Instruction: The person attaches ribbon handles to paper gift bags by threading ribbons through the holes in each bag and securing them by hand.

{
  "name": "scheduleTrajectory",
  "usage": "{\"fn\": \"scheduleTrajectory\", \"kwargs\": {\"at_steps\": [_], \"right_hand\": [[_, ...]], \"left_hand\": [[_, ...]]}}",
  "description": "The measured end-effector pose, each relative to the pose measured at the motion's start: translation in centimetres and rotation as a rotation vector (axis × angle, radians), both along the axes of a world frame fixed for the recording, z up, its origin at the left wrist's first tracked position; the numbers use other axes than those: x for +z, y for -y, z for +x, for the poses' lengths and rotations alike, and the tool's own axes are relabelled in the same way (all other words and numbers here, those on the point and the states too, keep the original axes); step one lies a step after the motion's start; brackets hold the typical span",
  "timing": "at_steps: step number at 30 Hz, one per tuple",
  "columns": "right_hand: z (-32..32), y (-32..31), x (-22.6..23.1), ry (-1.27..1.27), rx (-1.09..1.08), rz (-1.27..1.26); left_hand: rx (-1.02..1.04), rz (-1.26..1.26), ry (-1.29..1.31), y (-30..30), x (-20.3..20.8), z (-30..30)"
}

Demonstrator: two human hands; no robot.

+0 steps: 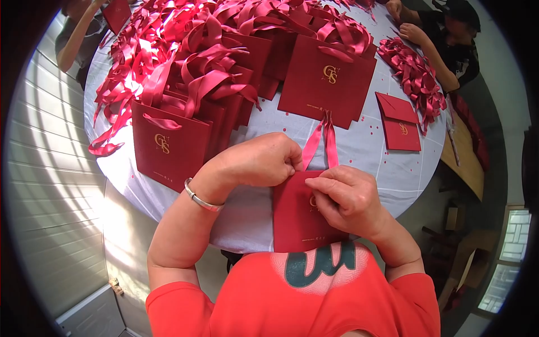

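A dark red paper gift bag (292, 219) with gold lettering stands upright against my chest at the table's near edge. My left hand (269, 160) is closed at the bag's upper left corner, its fingertips curled at the rim. With fingers pinched together, my right hand (349, 199) lies over the front of the bag, just below the rim; what is between those fingertips is hidden. A pink-red ribbon (331, 149) runs in two strands from the bag's top toward a larger standing group of bags. A silver bangle (202, 197) circles my left wrist.
Finished-looking red bags with ribbon handles stand in rows at the left (168, 146) and far middle (328, 84). Loose ribbons (412, 78) and a folded flat bag (400, 123) lie at the right. Two other people sit across the white-covered round table (387, 180).
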State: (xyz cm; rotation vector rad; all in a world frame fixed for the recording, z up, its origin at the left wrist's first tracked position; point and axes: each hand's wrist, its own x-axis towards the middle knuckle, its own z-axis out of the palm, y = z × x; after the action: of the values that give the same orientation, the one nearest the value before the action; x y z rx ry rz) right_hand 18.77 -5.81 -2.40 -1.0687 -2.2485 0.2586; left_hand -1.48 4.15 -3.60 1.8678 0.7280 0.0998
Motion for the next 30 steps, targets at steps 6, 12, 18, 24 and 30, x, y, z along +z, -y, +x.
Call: {"fn": "scheduleTrajectory", "kwargs": {"at_steps": [6,12,18,24,30], "right_hand": [[-0.2,0.0,-0.5,-0.036,-0.026,-0.022],[-0.6,0.1,-0.5,-0.049,-0.086,-0.057],[-1.1,0.0,-0.4,0.008,-0.088,0.010],[-1.6,0.3,-0.1,0.153,-0.091,0.062],[-2.1,0.1,0.0,0.327,0.006,0.236]], "left_hand": [[0.008,-0.114,0.007,-0.2,0.2,-0.2],[-0.009,-0.077,0.030,-0.2,0.4,-0.4],[-0.021,-0.042,0.036,-0.2,0.3,-0.3],[-0.025,-0.010,0.057,-0.2,0.0,-0.4],[-0.012,-0.040,0.026,-0.1,0.5,-0.1]]}}
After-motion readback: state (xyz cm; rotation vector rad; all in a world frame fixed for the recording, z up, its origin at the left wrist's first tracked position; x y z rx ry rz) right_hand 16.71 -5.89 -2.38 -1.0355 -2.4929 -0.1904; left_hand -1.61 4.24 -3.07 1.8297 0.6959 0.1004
